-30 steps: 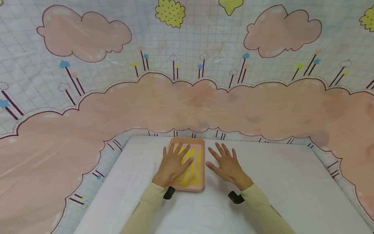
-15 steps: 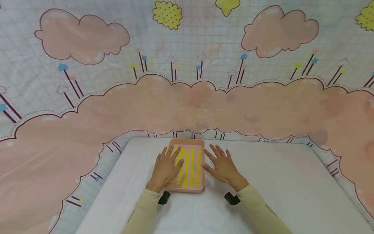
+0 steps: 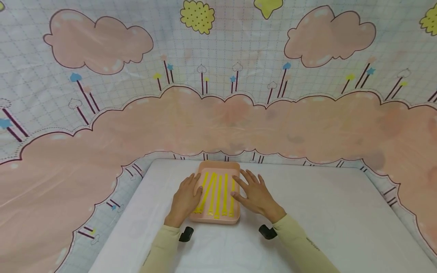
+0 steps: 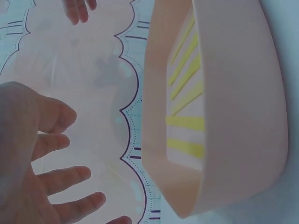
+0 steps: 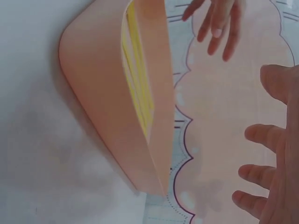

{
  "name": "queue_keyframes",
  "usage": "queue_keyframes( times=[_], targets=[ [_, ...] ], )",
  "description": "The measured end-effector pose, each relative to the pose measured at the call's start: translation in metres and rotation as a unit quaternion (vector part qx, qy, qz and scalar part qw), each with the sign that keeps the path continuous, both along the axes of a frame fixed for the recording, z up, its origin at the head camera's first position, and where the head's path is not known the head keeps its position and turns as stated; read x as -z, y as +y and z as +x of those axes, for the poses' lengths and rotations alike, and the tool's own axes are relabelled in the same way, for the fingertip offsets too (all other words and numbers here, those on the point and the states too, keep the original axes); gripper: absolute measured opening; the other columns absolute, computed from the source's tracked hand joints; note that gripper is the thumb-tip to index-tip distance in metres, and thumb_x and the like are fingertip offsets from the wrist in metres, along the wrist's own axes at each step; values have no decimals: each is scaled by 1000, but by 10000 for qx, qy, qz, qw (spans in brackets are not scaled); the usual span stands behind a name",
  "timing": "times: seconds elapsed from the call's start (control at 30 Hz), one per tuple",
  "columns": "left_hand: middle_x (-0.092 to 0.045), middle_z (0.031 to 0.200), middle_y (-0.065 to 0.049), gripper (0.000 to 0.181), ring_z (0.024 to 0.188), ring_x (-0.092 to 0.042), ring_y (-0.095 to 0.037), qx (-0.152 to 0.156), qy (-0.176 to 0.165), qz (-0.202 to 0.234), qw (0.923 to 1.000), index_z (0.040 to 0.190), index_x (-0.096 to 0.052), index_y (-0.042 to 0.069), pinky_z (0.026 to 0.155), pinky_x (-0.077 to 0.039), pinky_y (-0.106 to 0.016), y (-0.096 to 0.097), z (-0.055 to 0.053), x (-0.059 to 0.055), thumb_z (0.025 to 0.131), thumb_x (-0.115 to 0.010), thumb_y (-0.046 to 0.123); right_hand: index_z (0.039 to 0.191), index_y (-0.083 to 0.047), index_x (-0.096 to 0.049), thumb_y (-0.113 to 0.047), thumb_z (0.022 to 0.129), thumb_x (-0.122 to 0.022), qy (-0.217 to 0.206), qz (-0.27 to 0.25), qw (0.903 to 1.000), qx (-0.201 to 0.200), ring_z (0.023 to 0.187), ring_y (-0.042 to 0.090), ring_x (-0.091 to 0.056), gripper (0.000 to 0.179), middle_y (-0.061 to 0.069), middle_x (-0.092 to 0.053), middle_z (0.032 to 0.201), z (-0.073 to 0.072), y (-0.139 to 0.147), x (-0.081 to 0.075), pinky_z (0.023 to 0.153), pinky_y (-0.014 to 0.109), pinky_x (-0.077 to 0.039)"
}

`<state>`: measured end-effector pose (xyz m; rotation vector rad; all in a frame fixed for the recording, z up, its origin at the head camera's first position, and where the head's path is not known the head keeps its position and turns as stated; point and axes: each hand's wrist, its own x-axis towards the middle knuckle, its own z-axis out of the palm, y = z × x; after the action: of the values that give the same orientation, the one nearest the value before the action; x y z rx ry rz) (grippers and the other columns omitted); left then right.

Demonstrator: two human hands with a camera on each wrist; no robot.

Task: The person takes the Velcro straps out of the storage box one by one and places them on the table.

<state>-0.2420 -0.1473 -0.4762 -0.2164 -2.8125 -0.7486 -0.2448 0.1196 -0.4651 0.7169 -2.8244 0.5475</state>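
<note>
A shallow pink tray (image 3: 218, 165) holds several flat yellow strips (image 3: 225, 193), which lie lengthwise, some slanted. My left hand (image 3: 184, 199) is at the tray's left edge, its fingers extended and thumb over the rim. At the opposite edge, my right hand (image 3: 260, 195) has its fingers spread, with index finger and thumb reaching over the side. Both wrist views show the fingers apart from the tray: the left hand (image 4: 23, 158) beside its tall wall (image 4: 243, 107), the right hand (image 5: 282, 149) likewise. Neither hand holds anything. Part of the left rim is hidden by the left hand.
The tray stands on a white table (image 3: 324, 212) near its far edge. Behind and around the table hangs a printed cloth (image 3: 218, 125) with pink clouds. Black wrist cameras (image 3: 186, 234) sit below each hand, by the beige sleeves (image 3: 160, 246).
My left hand has moved left from over the tray to its left edge, uncovering more strips. The right hand has shifted left to the tray's right edge. The tray stays put.
</note>
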Motion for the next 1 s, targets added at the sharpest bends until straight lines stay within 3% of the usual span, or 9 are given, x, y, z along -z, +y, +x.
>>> queue_keyframes(
  times=[0.43, 0.6, 1.0],
  targets=[
    [-46, 151, -14, 54, 133, -49, -40, -324, -173, 639, 9973, 149, -43, 18, 95, -46, -63, -16, 1, 8, 96, -55, 21, 150, -25, -42, -56, 97, -47, -147, 75, 9997, -194, 149, 33, -26, 61, 8, -31, 161, 2, -16, -3, 117, 65, -17],
    [-50, 147, -17, 55, 130, -51, -41, -314, -306, 844, 9955, 149, -43, 15, 99, -44, -61, -20, 1, 12, 96, -55, 20, 150, -25, -42, -56, 98, -46, -132, 67, 9995, -270, 149, 32, -26, 60, 7, -31, 160, 2, -21, -3, 116, 64, -19],
    [-60, 133, -23, 51, 113, -64, -42, -158, -538, 1496, 9872, 144, -48, 3, 92, -52, -55, -25, 4, 17, 94, -59, 11, 151, -25, -40, -55, 99, -45, -218, 297, 9978, -553, 148, 27, -29, 60, 6, -35, 158, 0, -33, -4, 118, 57, -23]
  ],
)
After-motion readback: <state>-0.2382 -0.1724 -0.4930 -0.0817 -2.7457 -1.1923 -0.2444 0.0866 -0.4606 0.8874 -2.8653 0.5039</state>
